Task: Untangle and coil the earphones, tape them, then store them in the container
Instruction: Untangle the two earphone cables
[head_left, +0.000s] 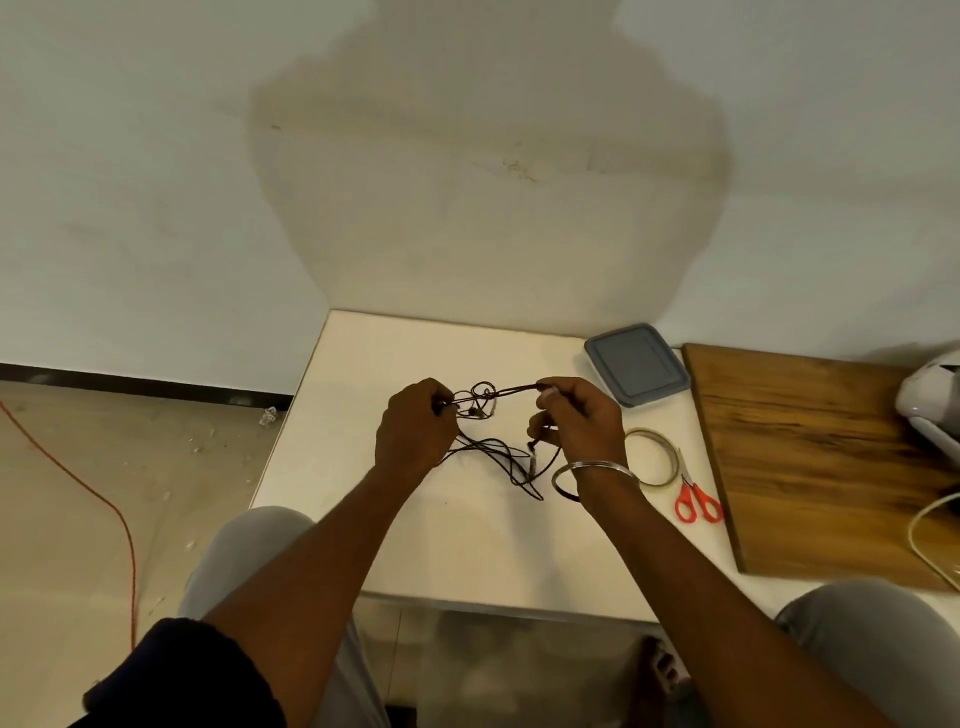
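Dark tangled earphones (488, 402) hang between my two hands above the white table (467, 540). My left hand (415, 431) pinches one end of the cord at its fingertips. My right hand (582, 421) pinches a stretched loop of the cord at the other side. A knot of loops sits between them, and slack cord trails down onto the table below. A roll of clear tape (652, 457) lies right of my right wrist. The container (636, 364), with a grey-blue lid on, stands at the back right of the table.
Red-handled scissors (696, 499) lie beside the tape. A wooden board (810, 462) covers the right side, with a white object (930, 400) and a white cable (930, 540) on it. An orange cord (104, 499) runs over the floor at left.
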